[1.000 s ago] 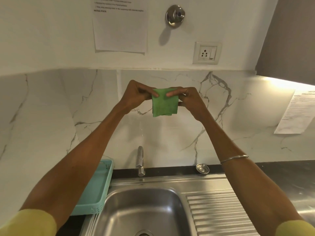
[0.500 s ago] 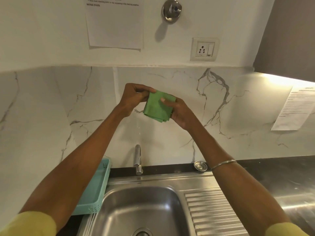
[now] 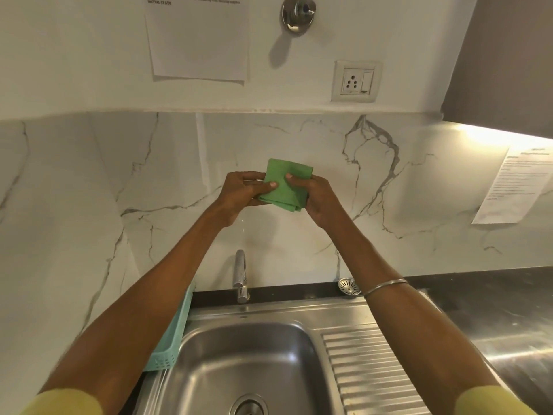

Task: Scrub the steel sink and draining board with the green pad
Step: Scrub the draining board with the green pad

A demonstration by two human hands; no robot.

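Teal basket (image 3: pixel 172 339) below left forearm, contents hidden. Left hand (image 3: pixel 239 193) pinches green pad (image 3: pixel 284 184), thumb on top; right hand (image 3: pixel 314 199) grips opposite edge. Pad folded, held mid-air. Steel sink (image 3: pixel 239 363) basin below hands, drain visible; draining board (image 3: pixel 365 369) under right forearm.

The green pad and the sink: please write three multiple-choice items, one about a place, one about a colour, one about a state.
1. Where is the green pad?
A. in the sink
B. held up in front of the marble wall
C. on the draining board

2. What colour is the basket left of the sink?
A. red
B. black
C. teal

3. How is the pad held?
A. by both hands
B. by the left hand only
C. by no hand

Key: 1 B, it is above the tap. 2 C, its plastic is pale teal. 3 A, left hand and right hand both pinch it.
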